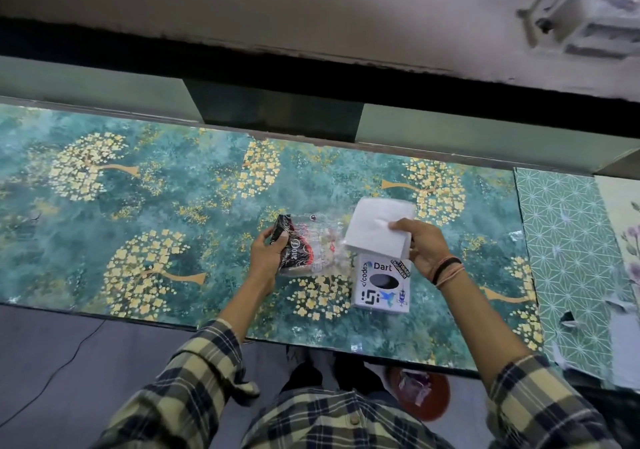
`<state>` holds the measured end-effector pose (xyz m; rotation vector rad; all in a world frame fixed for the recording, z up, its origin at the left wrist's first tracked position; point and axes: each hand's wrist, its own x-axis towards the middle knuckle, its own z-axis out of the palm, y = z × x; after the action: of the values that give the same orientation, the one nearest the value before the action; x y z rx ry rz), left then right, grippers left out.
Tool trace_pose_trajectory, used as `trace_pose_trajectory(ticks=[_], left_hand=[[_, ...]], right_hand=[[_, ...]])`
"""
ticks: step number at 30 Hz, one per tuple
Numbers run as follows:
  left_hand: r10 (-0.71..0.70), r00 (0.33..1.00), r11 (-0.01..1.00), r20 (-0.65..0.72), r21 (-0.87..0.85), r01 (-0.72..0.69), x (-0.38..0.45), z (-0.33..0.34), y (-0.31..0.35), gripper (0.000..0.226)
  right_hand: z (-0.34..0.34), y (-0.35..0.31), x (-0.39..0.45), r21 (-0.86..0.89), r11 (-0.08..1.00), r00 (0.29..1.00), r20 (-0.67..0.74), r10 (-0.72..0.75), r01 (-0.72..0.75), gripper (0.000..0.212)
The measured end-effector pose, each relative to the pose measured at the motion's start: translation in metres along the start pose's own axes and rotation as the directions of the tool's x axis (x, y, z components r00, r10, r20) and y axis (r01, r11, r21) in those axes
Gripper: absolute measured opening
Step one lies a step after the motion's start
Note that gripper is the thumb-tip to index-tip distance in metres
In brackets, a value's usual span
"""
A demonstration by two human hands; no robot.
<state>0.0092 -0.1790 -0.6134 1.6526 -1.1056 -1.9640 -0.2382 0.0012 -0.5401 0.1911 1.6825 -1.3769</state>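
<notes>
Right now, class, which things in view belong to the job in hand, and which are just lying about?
In the job: left hand gripping the wrapper; right hand pinching the tissues; stickered box.
Lying about: red bowl on the floor; wall switch; star-patterned sheet.

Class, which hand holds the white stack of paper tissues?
The right hand, wearing wristbands, pinches the tissues; the left hand grips a clear plastic Dove wrapper.

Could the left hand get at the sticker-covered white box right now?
Probably yes: the sticker-covered white box lies close by on the table, nothing between. But the left hand grips the Dove packet, so it must let go first.
</notes>
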Motion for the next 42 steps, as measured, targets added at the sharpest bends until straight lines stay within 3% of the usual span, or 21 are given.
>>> trace_pose_trajectory(ticks=[7, 11, 15, 19, 22, 25, 28, 31, 34, 37, 39, 42], left_hand=[[0.02, 0.999, 0.979, -0.029, 0.203, -0.014, 0.011, -0.005, -0.015, 0.036], [0.082, 0.994, 0.95, -0.078, 0.307, -0.054, 0.016, -0.012, -0.017, 0.04], [0.141, 0.986, 0.941, -0.091, 0.323, -0.104, 0.016, -0.021, -0.015, 0.044], [0.215, 0.976, 0.911, -0.042, 0.368, -0.185, 0.011, -0.02, -0.017, 0.036], [0.185, 0.983, 0.927, 0.01, 0.331, -0.177, 0.005, -0.015, -0.017, 0.031], [0.113, 0.993, 0.953, 0.017, 0.28, -0.114, 0.007, -0.016, -0.019, 0.04], [0.037, 0.999, 0.96, -0.025, 0.28, -0.029, 0.006, -0.02, -0.013, 0.039], [0.055, 0.996, 0.95, -0.069, 0.311, -0.031, 0.008, -0.028, -0.01, 0.037], [0.135, 0.986, 0.927, -0.096, 0.365, -0.092, 0.003, -0.032, -0.006, 0.035], [0.304, 0.95, 0.847, -0.07, 0.477, -0.236, -0.007, -0.026, -0.002, 0.027], [0.412, 0.911, 0.76, 0.034, 0.538, -0.364, -0.013, -0.017, -0.002, 0.021], [0.425, 0.857, 0.624, 0.292, 0.591, -0.51, -0.02, 0.003, -0.007, 0.019]], right_hand=[[0.041, 0.004, -0.014, 0.062, 0.998, 0.969, 0.245, 0.014, -0.03, 0.056], [0.063, 0.009, -0.022, 0.154, 0.988, 0.964, 0.266, -0.018, -0.024, 0.058], [0.07, 0.01, -0.026, 0.333, 0.943, 0.96, 0.261, -0.099, 0.007, 0.034], [0.069, 0.009, -0.027, 0.404, 0.915, 0.948, 0.301, -0.104, -0.028, 0.038], [0.079, 0.018, -0.031, 0.314, 0.944, 0.928, 0.371, -0.025, -0.1, 0.035], [0.094, 0.04, -0.031, 0.184, 0.963, 0.907, 0.408, 0.106, -0.195, 0.033], [0.106, 0.067, -0.015, 0.061, 0.969, 0.928, 0.307, 0.212, -0.241, 0.042], [0.11, 0.095, 0.013, -0.07, 0.978, 0.968, 0.145, 0.206, -0.198, 0.047], [0.112, 0.102, 0.018, -0.21, 0.966, 0.987, 0.02, 0.16, -0.152, 0.035], [0.114, 0.102, 0.017, -0.404, 0.909, 0.994, -0.026, 0.102, -0.104, 0.047], [0.116, 0.099, 0.013, -0.534, 0.842, 0.997, -0.052, 0.06, -0.078, 0.056], [0.122, 0.086, -0.008, -0.684, 0.73, 0.995, -0.064, -0.076, 0.012, 0.053]])
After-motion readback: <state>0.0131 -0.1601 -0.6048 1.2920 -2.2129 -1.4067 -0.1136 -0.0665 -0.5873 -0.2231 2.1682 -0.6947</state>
